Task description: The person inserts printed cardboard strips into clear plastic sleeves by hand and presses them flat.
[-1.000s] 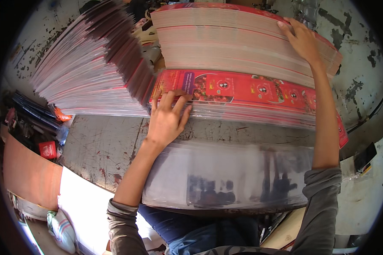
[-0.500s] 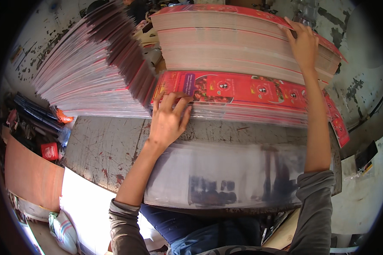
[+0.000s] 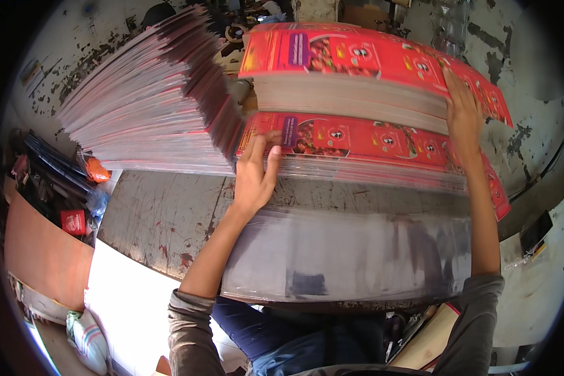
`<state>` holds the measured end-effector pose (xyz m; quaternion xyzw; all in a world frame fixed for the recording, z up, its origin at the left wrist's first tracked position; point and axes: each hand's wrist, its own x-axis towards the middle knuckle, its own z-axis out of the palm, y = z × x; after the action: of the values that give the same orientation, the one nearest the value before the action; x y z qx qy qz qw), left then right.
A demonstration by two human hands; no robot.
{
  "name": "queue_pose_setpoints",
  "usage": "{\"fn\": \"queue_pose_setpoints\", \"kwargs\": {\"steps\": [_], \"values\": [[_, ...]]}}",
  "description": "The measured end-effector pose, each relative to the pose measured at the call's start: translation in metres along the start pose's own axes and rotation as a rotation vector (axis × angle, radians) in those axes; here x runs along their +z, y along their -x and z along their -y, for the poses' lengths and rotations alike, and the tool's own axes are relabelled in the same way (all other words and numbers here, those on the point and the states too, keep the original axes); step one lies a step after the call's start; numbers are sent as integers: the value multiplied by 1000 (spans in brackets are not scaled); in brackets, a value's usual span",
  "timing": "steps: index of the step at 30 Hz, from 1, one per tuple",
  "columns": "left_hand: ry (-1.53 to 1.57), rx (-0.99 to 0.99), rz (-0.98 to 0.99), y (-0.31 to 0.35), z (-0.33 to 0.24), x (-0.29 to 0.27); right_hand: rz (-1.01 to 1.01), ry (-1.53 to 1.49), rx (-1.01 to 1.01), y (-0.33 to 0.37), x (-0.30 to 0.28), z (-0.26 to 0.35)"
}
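Observation:
At the back stands a tall stack of printed sheets [image 3: 332, 94]. Over its front hangs a long red printed sheet [image 3: 388, 61], its right part gripped by my right hand [image 3: 465, 113], whose thumb is hidden. In front lies a lower pile of red printed strips [image 3: 357, 141] with clear plastic layers along its near edge. My left hand [image 3: 255, 172] touches this pile's left end, thumb and fingers apart. On the left leans a fanned heap of plastic-covered strips [image 3: 150, 119]. Nearest me is a clear glossy plastic sheet or stack of sheets [image 3: 351, 254].
The scratched grey tabletop [image 3: 163, 213] shows between the piles and on the left. Beyond its left edge are a brown board [image 3: 47, 250], a small red box [image 3: 73, 222] and dark rolled material [image 3: 53, 160]. A striped sack [image 3: 88, 341] stands lower left.
My right hand has come down toward me, drawing the red sheet's near edge over the front of the tall stack. My left hand stays at the lower pile's left end.

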<state>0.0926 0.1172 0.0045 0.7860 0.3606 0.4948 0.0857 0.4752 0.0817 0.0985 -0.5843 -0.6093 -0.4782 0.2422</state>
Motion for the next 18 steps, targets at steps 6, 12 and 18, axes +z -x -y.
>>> {"fn": "queue_pose_setpoints", "kwargs": {"steps": [6,12,18], "values": [[1769,-651,166,-8,-2,-34,22,-52,-235,82,-72,23],[1474,-412,347,-14,-8,-50,175,33,-398,110,-100,14],[1414,-303,529,-8,-8,-43,521,-410,-286,87,-118,42]]}}
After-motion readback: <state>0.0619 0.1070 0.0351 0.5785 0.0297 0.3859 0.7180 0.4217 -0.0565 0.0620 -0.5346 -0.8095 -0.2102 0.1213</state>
